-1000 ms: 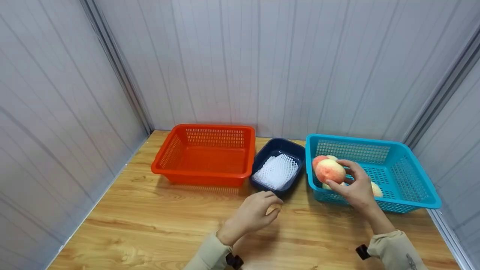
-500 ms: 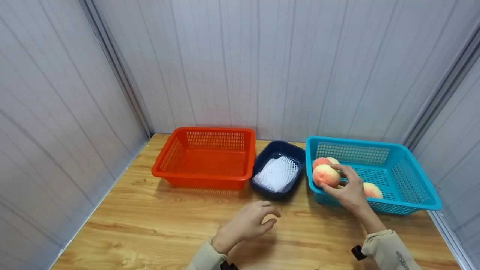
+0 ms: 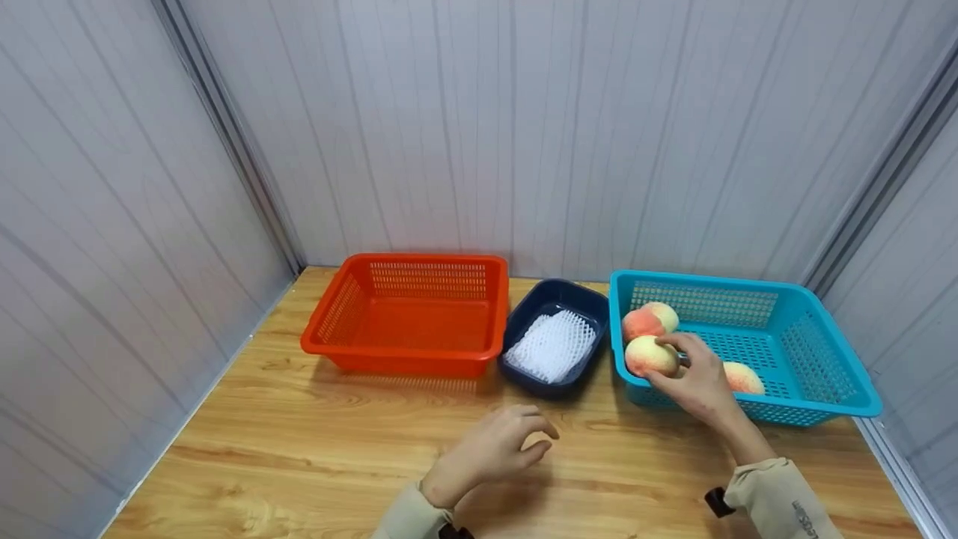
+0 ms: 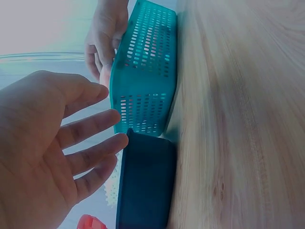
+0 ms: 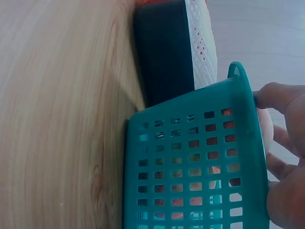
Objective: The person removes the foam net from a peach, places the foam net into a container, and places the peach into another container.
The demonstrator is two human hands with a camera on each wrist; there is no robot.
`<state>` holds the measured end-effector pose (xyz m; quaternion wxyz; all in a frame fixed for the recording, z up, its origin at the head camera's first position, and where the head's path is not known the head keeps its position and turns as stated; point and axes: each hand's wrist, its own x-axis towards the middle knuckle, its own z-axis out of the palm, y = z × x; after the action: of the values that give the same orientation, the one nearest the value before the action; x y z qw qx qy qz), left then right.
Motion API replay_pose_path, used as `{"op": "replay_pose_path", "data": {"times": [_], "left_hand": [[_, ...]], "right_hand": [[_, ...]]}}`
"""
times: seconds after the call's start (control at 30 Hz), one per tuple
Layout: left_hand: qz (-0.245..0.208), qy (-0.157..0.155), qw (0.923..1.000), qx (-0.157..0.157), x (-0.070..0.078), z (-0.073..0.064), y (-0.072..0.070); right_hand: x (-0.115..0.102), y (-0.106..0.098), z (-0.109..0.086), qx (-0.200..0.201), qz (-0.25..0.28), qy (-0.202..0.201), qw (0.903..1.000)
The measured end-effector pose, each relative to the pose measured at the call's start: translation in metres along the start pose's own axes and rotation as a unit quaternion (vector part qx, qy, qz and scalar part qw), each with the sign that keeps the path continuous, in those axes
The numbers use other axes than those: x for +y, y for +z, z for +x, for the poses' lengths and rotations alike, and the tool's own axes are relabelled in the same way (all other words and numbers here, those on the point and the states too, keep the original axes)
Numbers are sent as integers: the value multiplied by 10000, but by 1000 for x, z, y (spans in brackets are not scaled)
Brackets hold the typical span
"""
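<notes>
In the head view my right hand (image 3: 700, 379) reaches over the near left part of the turquoise basket (image 3: 812, 352). Its thumb and fingers pinch a yellow-and-pink peach (image 3: 650, 356), low at the left end. Just behind it lie a redder peach (image 3: 641, 323) and a paler one (image 3: 663, 314). Another peach (image 3: 743, 379) sits to the right, partly covered by the hand. My left hand (image 3: 494, 448) hovers over the table in front of the navy tray (image 3: 550, 288), fingers loosely bent. In the left wrist view its palm (image 4: 33, 157) holds nothing.
White foam fruit nets (image 3: 554, 346) lie in the navy tray, between the turquoise basket and an orange basket (image 3: 419, 322) on the left. Grey-white panel walls (image 3: 479, 135) enclose the wooden table (image 3: 299, 449) at the back and sides.
My right hand has lowered the peach slightly into the turquoise basket and turned it, so its yellow side shows more. My left hand has drawn back a little from the navy tray.
</notes>
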<state>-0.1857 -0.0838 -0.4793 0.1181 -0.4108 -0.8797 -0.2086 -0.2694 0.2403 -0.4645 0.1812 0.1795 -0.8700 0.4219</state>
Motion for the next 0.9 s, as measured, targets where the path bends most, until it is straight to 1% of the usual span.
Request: {"op": "replay_pose_path", "data": {"times": [0.1,0.27,0.37,0.67,0.9], "left_hand": [[3,-33,10000,-34,0,-1,0],[-45,-64,9999,-63,0,-2,1],[-35,-104,9999,-91,1,-3,1],[-58,-51,10000,-22,0,-4,0],[2,22,9999,110,-1,-5,-2]], "right_hand": [[0,0,-1,-7,-11,-35,10000],[0,-1,-2,-97,81,53,9999],[0,-1,-3,-79,105,66,9999],[-1,-1,-6,262,19,-161,9995],[1,0,-7,404,-2,-111,9991]]}}
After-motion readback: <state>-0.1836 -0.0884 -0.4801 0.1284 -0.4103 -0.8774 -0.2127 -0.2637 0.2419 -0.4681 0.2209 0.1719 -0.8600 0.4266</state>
